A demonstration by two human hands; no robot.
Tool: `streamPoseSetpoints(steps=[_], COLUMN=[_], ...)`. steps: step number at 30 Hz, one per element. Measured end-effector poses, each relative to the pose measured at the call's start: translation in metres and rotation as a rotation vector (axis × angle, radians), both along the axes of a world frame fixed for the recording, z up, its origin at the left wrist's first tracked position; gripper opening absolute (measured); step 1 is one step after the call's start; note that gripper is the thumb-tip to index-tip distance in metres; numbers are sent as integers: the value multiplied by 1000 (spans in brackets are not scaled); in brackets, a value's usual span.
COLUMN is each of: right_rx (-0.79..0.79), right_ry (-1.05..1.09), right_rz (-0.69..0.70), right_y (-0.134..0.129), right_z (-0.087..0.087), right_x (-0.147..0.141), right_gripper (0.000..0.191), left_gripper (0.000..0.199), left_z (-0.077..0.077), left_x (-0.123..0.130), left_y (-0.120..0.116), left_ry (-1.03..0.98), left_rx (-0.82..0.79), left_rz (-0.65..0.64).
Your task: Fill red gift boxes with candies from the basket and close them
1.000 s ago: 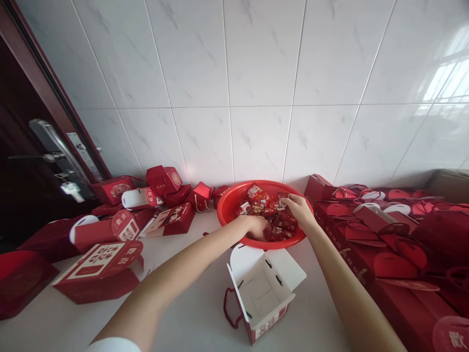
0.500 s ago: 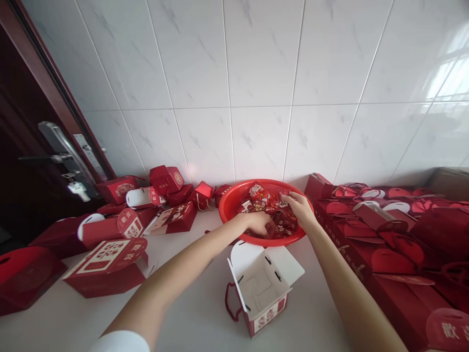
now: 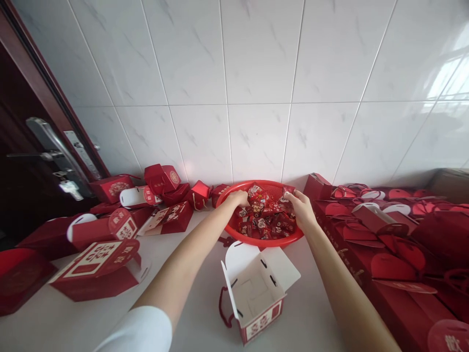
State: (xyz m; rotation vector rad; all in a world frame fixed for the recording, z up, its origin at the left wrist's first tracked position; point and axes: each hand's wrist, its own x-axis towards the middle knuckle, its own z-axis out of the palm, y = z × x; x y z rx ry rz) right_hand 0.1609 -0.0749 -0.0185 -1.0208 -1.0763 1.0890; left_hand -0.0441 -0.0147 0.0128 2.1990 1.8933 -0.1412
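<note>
A red plastic basket (image 3: 267, 242) stands by the wall with many red-wrapped candies (image 3: 267, 215) in it. My left hand (image 3: 239, 198) is at the basket's left side, over the candies; its fingertips are too hidden to show what they hold. At the right side of the basket, my right hand (image 3: 297, 201) pinches a red candy packet (image 3: 288, 190). In front of the basket stands an open gift box (image 3: 256, 298), white inside with a red front and a dark red cord handle. Nothing lies in it.
Red gift boxes (image 3: 97, 269) are scattered at the left, near a dark door with a metal handle (image 3: 54, 142). Many more red boxes (image 3: 399, 266) crowd the right side. A tiled wall (image 3: 256, 137) rises behind the basket.
My left hand has moved left and back, from the middle of the candies to the basket's left side. My right hand stays at the right side with the packet. The view has shifted slightly.
</note>
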Motion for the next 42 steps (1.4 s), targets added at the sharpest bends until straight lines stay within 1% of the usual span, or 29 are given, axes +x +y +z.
streamPoseSetpoints(steps=[4,7,12,18,21,27,30,36,40,42], right_rx=[-12,-24,-21,-31,-34,-36,-37,-43,-39,-38], right_ry=[11,23,14,22,28,36,42,41,35,31], right_rz=[12,7,11,21,24,44,50,77,87,91], right_y=[0,0,-2,-4,-5,-8,-10,-13,-13,-12], right_z=[0,0,2,3,2,4,6,9,9,8], right_x=[-1,-1,-1,-2,-2,-4,-4,-6,-5,-5], right_gripper=[24,24,25,29,31,33,33,31,30,30], left_gripper=[29,32,30,29,21,2,3,7,16,12], left_z=[-12,-16,-23,-25,-24,-19,-16,-12,-11,-11], left_x=[-4,-8,-13,-15,-17,-15,-14,-13,-13,-12], left_y=[2,5,11,11,10,6,4,2,0,0], left_ry=[-1,-65,-215,-422,-553,-877,-973,-1052,-1078,-1070], left_rx=[-125,-164,-232,-261,-283,-227,-186,-194,-160,-124], left_rz=[17,8,0,-29,-57,-114,-124,-162,-181,-170])
